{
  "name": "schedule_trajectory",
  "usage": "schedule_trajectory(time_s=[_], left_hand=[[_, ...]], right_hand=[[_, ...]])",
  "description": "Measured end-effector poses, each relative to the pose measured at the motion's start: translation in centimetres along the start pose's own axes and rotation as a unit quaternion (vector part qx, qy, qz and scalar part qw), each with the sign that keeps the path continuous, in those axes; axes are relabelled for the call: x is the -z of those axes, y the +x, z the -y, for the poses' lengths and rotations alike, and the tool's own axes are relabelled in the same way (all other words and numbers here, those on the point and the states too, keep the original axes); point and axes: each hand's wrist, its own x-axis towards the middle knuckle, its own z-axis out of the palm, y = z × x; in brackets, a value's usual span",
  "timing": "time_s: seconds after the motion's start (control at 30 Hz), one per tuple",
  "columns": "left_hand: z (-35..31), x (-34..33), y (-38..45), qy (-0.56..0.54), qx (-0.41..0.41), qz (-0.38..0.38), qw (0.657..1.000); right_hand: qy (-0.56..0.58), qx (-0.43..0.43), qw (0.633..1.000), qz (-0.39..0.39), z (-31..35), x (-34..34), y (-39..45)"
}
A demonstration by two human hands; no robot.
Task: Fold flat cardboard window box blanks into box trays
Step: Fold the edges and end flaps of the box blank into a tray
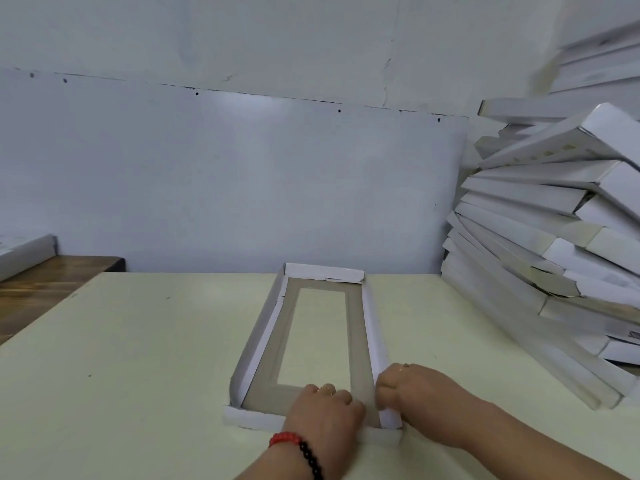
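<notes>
blank: window box blank (313, 341) is laid lengthwise on the table (138, 358), grey inside up, running away from both hands; far end wall and long side walls already raised.
left hand (323, 412): fingers are curled onto the near end of the grey panel, likely pinning it down while the corner is formed.
right hand (414, 393): just right of the left; the near end of the right side wall (375, 344) is pinched.
near flap (252, 419): low white edge under the wrists, judged not yet locked.
open room: bare table left of the grip.
crowding: leaning stack of folded trays (554, 244) close on the right.
</notes>
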Motion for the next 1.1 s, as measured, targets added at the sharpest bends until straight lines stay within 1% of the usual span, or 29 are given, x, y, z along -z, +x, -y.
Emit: schedule_trajectory(time_s=[0.07, 0.1, 0.17, 0.23, 0.3, 0.4, 0.5, 0.6, 0.67, 0.77, 0.83, 0.9, 0.93, 1.03, 1.1], left_hand=[[0.4, -0.6, 0.1, 0.012, -0.015, 0.003, 1.0], [0.8, -0.8, 0.1, 0.011, -0.015, 0.004, 1.0], [1.6, -1.0, 0.0, 0.006, -0.009, 0.001, 1.0], [2.4, -1.0, -0.4, -0.003, -0.008, 0.001, 1.0], [3.0, -1.0, -0.8, -0.013, -0.02, -0.008, 1.0], [3.5, -1.2, -1.3, -0.02, -0.038, -0.021, 0.999], [3.4, -1.5, -1.5, -0.026, -0.033, -0.032, 0.999], [3.3, -1.5, -1.6, -0.024, -0.026, -0.027, 0.999], [3.3, -1.4, -1.7, -0.024, -0.023, -0.024, 0.999], [3.4, -1.6, -1.6, -0.027, -0.017, -0.027, 0.999], [3.3, -1.6, -1.6, -0.029, -0.01, -0.029, 0.999], [3.3, -1.6, -1.7, -0.03, -0.009, -0.031, 0.999], [3.2, -1.6, -1.7, -0.031, -0.008, -0.033, 0.999], [2.9, -1.6, -1.6, -0.027, -0.001, -0.028, 0.999], [2.5, -1.4, -1.5, -0.022, 0.005, -0.017, 1.0]], right_hand=[[-0.045, 0.022, 0.999, -0.006, 0.2, 0.1, 0.5], [-0.055, 0.016, 0.998, -0.004, 0.4, 0.3, 0.7], [-0.041, 0.018, 0.999, 0.004, 0.8, 0.5, 0.9], [0.0, 0.023, 1.0, 0.013, 1.1, 0.5, 1.6], [-0.005, 0.035, 0.999, 0.012, 1.4, 0.2, 2.5], [-0.018, 0.048, 0.997, 0.06, 1.9, 0.7, 3.8], [-0.032, 0.057, 0.991, 0.114, 2.3, 1.6, 4.9], [-0.04, 0.078, 0.988, 0.129, 2.4, 1.8, 5.1], [-0.026, 0.079, 0.989, 0.121, 2.2, 1.5, 4.7], [0.022, 0.054, 0.995, 0.077, 2.2, 0.8, 3.6], [0.023, 0.042, 0.997, 0.056, 2.2, 0.4, 3.0], [0.037, 0.026, 0.998, 0.051, 2.6, 0.5, 2.3], [0.038, 0.023, 0.998, 0.048, 2.9, 0.6, 2.0], [-0.022, 0.003, 0.999, -0.027, 3.7, 0.2, 1.4], [-0.034, -0.022, 0.997, -0.068, 4.3, 0.1, 1.3]])
